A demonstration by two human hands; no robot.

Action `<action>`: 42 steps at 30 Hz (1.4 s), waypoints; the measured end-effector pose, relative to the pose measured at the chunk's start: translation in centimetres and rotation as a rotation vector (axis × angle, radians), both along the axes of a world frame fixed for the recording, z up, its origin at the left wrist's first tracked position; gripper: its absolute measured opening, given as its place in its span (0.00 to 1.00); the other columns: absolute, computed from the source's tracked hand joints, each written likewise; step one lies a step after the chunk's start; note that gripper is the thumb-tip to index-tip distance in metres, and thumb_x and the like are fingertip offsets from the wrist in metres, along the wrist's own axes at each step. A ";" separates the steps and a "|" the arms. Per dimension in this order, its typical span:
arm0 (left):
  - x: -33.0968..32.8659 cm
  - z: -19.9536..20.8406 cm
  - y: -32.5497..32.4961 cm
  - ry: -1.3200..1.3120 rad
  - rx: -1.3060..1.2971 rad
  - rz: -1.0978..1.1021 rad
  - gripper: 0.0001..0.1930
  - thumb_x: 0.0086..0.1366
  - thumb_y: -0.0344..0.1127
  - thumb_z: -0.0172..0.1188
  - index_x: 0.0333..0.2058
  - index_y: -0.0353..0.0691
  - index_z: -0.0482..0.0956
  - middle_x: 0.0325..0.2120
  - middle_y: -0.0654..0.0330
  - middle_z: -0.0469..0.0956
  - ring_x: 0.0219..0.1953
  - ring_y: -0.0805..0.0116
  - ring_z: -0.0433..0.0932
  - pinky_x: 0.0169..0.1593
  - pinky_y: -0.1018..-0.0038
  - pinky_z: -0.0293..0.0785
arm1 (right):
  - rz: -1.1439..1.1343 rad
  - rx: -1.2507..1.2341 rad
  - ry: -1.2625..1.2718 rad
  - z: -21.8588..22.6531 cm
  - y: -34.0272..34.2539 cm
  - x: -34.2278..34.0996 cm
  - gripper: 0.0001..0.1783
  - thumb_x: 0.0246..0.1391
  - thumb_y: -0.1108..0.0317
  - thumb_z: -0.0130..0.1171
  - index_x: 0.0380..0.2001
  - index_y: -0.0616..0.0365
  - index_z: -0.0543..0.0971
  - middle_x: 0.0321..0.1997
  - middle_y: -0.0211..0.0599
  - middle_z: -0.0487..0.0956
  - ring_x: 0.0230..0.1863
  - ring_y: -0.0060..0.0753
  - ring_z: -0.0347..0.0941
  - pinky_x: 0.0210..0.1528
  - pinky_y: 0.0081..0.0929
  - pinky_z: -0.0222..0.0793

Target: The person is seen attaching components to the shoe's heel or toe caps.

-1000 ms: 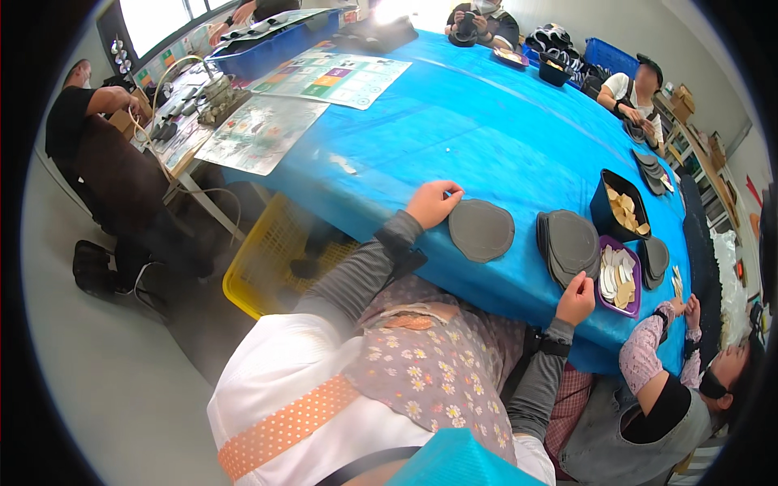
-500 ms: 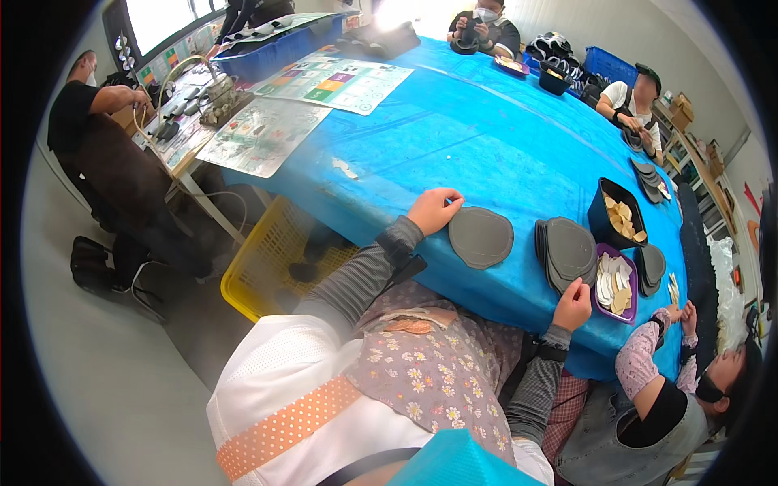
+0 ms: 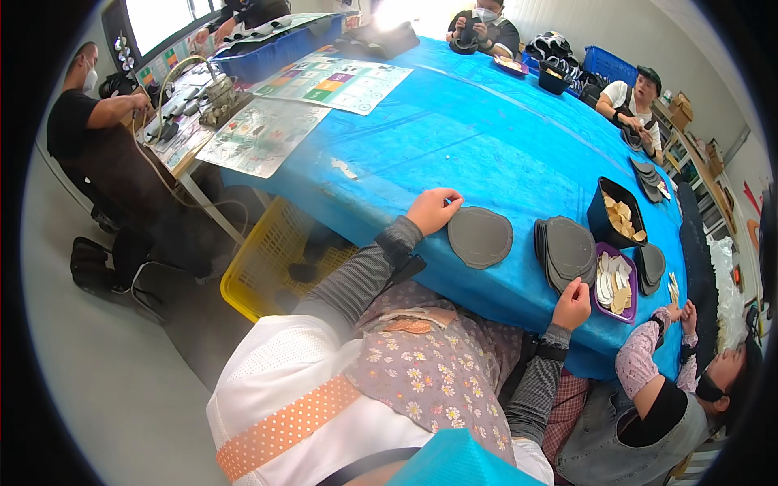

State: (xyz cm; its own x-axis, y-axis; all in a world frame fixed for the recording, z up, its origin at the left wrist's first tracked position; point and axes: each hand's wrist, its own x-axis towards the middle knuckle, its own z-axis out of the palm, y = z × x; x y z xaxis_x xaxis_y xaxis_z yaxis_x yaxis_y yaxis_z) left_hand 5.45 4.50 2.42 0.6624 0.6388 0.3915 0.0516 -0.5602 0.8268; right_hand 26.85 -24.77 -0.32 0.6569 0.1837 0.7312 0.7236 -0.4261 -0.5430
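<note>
A single dark grey, rounded flat piece [image 3: 480, 237] lies on the blue-covered table [image 3: 389, 174] in front of me. My left hand [image 3: 434, 212] rests at its upper left edge with curled fingers, thumb and fingertips together. Whether anything is between them is hidden. To the right lies a stack of similar grey pieces [image 3: 569, 249], slightly fanned. My right hand [image 3: 573, 305] is closed in a pinch at the stack's near edge. I cannot tell if it grips a piece or only touches the edge.
Beside the stack are a purple basket [image 3: 599, 301] of pale pieces and a black bin [image 3: 600, 217] of tan pieces. Another grey stack [image 3: 650, 270] lies near a co-worker's arms [image 3: 646, 356]. A yellow crate [image 3: 243, 279] stands below the table's left edge. Printed sheets [image 3: 344, 85] lie farther off.
My hands stay in place; the single grey piece sits almost the same. The co-workers at far left and far right have lifted their heads. Someone's hands have come into view at the upper left.
</note>
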 end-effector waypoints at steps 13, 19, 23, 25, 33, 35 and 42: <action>-2.0 -0.9 18.6 -0.904 -1.032 0.194 0.08 0.62 0.30 0.56 0.39 0.36 0.71 0.37 0.57 0.73 0.41 0.63 0.74 0.44 0.70 0.75 | -0.012 -0.096 -0.028 0.0 -0.1 -0.1 0.19 0.58 0.66 0.54 0.16 0.60 0.66 0.15 0.41 0.66 0.17 0.43 0.62 0.21 0.37 0.59; -3.8 -1.6 28.8 -0.824 -1.074 0.461 0.21 0.64 0.34 0.52 0.54 0.34 0.63 0.54 0.51 0.63 0.54 0.57 0.67 0.57 0.59 0.66 | -0.050 -0.153 -0.057 -0.3 0.1 -0.3 0.18 0.57 0.68 0.55 0.15 0.59 0.66 0.15 0.41 0.67 0.18 0.45 0.65 0.22 0.39 0.58; -2.9 -1.8 31.5 -0.734 -1.037 0.454 0.27 0.65 0.36 0.51 0.61 0.37 0.57 0.64 0.50 0.52 0.62 0.54 0.59 0.61 0.56 0.59 | -0.064 -0.160 -0.066 -0.3 0.2 -0.1 0.18 0.56 0.68 0.56 0.15 0.59 0.66 0.15 0.41 0.66 0.18 0.45 0.64 0.22 0.39 0.58; -2.3 -1.9 32.7 -0.685 -1.030 0.462 0.27 0.65 0.37 0.51 0.61 0.36 0.58 0.64 0.50 0.52 0.63 0.54 0.59 0.60 0.55 0.60 | -0.073 -0.140 -0.050 -0.4 0.2 -0.1 0.17 0.56 0.68 0.56 0.15 0.58 0.66 0.15 0.41 0.66 0.18 0.45 0.64 0.22 0.39 0.59; -1.4 -3.5 38.4 -0.489 -0.798 0.535 0.20 0.61 0.38 0.57 0.51 0.41 0.69 0.49 0.54 0.65 0.49 0.62 0.68 0.50 0.60 0.66 | -0.121 -0.195 -0.087 -0.7 0.4 -0.2 0.17 0.56 0.69 0.56 0.16 0.58 0.65 0.16 0.42 0.67 0.20 0.48 0.65 0.23 0.41 0.59; -1.4 -3.7 39.6 -0.485 -0.733 0.480 0.19 0.61 0.39 0.58 0.49 0.41 0.70 0.47 0.56 0.66 0.49 0.63 0.66 0.49 0.62 0.65 | -0.108 -0.204 -0.084 -0.8 0.4 -0.2 0.18 0.57 0.69 0.56 0.16 0.58 0.65 0.16 0.42 0.66 0.19 0.48 0.65 0.23 0.41 0.58; -2.7 -2.5 39.4 0.214 0.014 0.509 0.25 0.62 0.38 0.56 0.55 0.33 0.66 0.59 0.49 0.61 0.54 0.55 0.66 0.55 0.58 0.67 | -0.136 -0.178 -0.054 -1.2 0.8 -0.4 0.18 0.58 0.70 0.54 0.16 0.60 0.64 0.15 0.44 0.63 0.18 0.48 0.62 0.22 0.41 0.55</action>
State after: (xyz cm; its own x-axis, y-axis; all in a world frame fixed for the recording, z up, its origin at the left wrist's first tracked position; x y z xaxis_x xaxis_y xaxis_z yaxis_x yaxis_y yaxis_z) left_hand 2.70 43.91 -0.05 0.3372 0.8948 0.2927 0.4846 -0.4315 0.7609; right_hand 26.48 -24.00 -1.47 0.6456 0.2256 0.7296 0.6787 -0.6076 -0.4127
